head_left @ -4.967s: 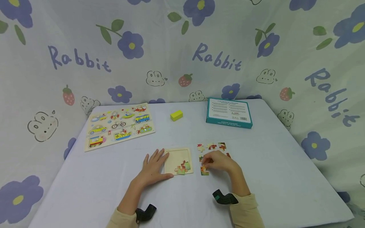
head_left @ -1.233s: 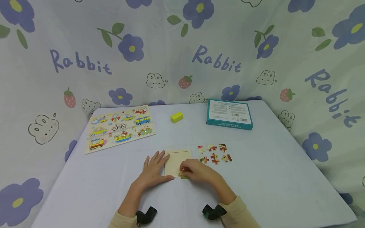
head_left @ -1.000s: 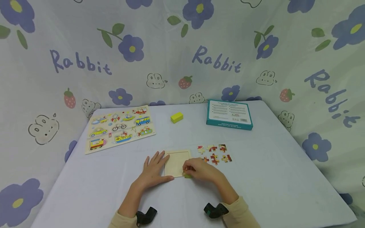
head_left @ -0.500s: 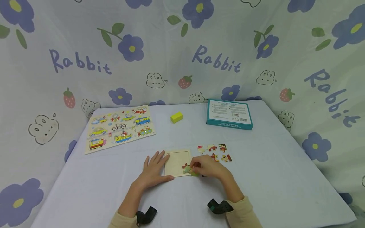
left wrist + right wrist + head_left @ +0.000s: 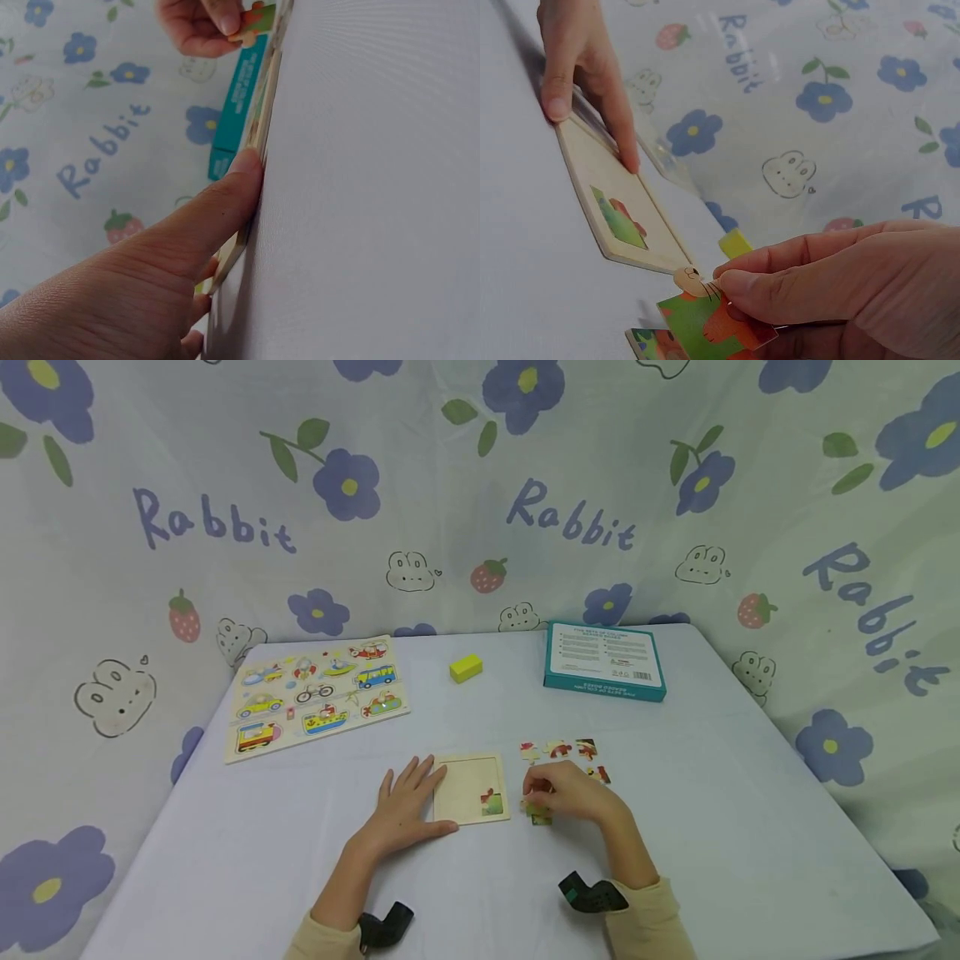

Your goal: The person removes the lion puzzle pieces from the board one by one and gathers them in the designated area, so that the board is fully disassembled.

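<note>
A shallow square wooden puzzle tray (image 5: 457, 789) lies in the middle of the table, one green and red puzzle piece (image 5: 491, 803) in its near right corner. My left hand (image 5: 405, 806) rests spread at the tray's left side, its thumb against the near edge and fingertips on the left rim. To the right, my right hand (image 5: 573, 789) pinches a puzzle piece (image 5: 705, 319) between thumb and fingers, green and orange with a whiskered cat-like muzzle. Below that piece another puzzle piece (image 5: 540, 819) lies on the cloth. Several loose pieces sit beyond, partly hidden by the right hand.
Back left lies a vehicle puzzle board (image 5: 318, 697). A yellow block (image 5: 466, 668) sits at the back middle, and a teal box (image 5: 603, 660) stands back right. The white tablecloth (image 5: 750, 827) meets a rabbit-print curtain (image 5: 450, 485) behind.
My right hand has moved right from the tray's near right corner, carrying the pinched puzzle piece over beside the loose pieces. The corner piece has come into full view. My left hand has stayed put.
</note>
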A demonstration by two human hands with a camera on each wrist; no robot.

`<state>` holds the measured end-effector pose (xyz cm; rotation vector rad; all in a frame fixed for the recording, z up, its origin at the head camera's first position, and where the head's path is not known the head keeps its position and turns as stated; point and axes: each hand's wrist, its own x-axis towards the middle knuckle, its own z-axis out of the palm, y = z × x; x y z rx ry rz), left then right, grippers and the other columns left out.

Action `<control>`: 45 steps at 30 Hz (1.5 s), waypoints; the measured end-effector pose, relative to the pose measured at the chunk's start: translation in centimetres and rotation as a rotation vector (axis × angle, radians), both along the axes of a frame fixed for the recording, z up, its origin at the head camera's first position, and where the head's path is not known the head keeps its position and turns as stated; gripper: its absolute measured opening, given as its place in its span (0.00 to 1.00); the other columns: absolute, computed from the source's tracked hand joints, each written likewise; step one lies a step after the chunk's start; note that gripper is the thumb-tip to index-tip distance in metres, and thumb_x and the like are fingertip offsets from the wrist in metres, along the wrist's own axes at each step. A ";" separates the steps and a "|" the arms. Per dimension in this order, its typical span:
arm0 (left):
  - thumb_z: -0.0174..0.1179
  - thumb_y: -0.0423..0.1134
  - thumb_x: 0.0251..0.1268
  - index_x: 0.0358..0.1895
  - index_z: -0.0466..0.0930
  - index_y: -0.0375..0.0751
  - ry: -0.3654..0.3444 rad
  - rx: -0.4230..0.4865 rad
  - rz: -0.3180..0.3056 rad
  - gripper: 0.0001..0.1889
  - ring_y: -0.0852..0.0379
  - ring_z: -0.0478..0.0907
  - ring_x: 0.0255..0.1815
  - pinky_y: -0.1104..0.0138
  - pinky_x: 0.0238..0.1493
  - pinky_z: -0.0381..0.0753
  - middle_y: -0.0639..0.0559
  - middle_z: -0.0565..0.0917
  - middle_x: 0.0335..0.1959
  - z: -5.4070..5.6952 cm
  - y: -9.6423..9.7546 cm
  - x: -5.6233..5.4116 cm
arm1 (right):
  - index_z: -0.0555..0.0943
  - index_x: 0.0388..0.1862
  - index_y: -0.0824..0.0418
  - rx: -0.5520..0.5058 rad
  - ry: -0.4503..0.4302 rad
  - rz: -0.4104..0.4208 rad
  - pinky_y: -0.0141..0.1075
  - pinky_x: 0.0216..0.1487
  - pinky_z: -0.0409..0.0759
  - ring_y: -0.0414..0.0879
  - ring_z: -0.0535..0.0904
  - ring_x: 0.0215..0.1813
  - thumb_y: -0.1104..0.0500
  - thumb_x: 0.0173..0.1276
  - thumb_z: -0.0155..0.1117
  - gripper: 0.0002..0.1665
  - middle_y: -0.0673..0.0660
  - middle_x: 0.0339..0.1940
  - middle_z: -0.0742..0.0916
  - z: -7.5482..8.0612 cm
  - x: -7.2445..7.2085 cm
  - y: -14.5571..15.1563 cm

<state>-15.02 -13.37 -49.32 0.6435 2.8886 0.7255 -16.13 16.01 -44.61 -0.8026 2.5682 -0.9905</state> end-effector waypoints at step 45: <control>0.61 0.67 0.44 0.69 0.59 0.44 -0.011 -0.030 0.001 0.49 0.42 0.42 0.72 0.41 0.64 0.34 0.44 0.54 0.71 0.2 0.1 0.0 | 0.80 0.28 0.59 0.081 -0.170 -0.177 0.35 0.29 0.72 0.43 0.72 0.27 0.64 0.59 0.65 0.03 0.48 0.21 0.79 -0.1 -0.2 4.8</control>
